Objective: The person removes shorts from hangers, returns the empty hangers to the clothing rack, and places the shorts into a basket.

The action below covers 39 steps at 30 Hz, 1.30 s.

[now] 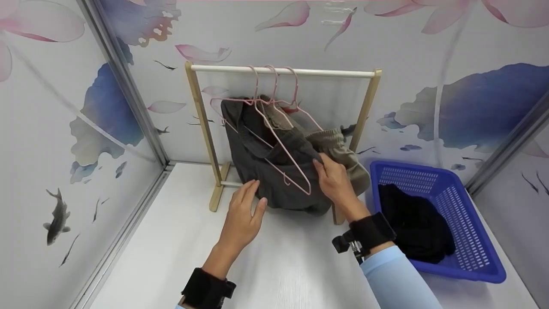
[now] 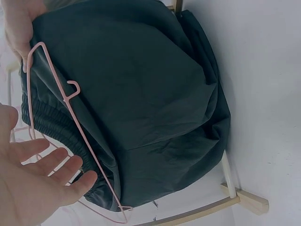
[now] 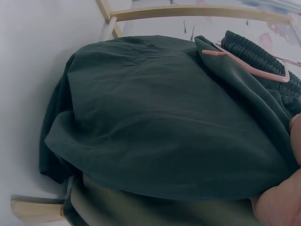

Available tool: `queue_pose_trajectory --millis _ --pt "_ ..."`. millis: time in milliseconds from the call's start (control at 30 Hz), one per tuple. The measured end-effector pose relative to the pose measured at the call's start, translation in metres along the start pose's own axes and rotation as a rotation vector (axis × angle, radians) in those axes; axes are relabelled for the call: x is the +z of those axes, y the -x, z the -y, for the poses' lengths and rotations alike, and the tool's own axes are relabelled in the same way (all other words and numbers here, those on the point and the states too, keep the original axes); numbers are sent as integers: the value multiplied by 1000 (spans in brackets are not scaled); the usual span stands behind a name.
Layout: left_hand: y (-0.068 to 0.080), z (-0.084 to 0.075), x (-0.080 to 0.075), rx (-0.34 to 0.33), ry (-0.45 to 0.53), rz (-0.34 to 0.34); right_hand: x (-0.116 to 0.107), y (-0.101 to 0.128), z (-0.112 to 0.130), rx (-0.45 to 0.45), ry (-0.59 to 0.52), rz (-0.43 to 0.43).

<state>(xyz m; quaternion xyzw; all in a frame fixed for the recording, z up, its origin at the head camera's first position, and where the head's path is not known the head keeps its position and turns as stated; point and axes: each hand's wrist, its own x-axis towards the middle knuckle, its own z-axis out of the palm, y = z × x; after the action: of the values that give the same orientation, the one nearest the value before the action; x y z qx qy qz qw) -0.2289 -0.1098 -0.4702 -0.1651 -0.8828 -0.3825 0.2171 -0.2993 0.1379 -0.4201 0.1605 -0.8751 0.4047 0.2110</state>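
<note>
While right hand pinches the dark garment edge, its fingertips are buried in cloth; left hand spread, touching nothing. Khaki garment mostly hidden behind; pink hangers tangled, hard to separate.

The garments hang on the rack, with the basket to its right.

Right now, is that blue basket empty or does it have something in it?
Not empty. The blue basket on the white table holds a crumpled black garment that fills much of its near end; the far end shows bare mesh.
</note>
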Motion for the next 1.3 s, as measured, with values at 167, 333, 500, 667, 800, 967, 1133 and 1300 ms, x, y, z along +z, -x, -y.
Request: queue_pose_trajectory --millis 167,333,500,667,800,967,1133,1300 --pt "0 0 -1 7 -2 -6 -4 -2 2 -9 4 -26" --pt "1 0 -2 13 5 -9 -7 -4 3 -19 13 -58" --pt "1 0 -3 20 6 -15 -10 -5 2 -19 19 -74" --pt "2 1 -3 19 3 -17 -14 -3 -2 -1 24 -89" --pt "3 2 -3 17 1 -17 -18 -1 -5 8 35 -100" --pt "4 3 -4 18 -3 -20 -24 2 -10 23 37 -97" --pt "4 3 -3 23 2 -22 -30 5 -18 42 37 -99" --pt "5 3 -3 26 6 -24 -34 10 -25 43 49 -91"
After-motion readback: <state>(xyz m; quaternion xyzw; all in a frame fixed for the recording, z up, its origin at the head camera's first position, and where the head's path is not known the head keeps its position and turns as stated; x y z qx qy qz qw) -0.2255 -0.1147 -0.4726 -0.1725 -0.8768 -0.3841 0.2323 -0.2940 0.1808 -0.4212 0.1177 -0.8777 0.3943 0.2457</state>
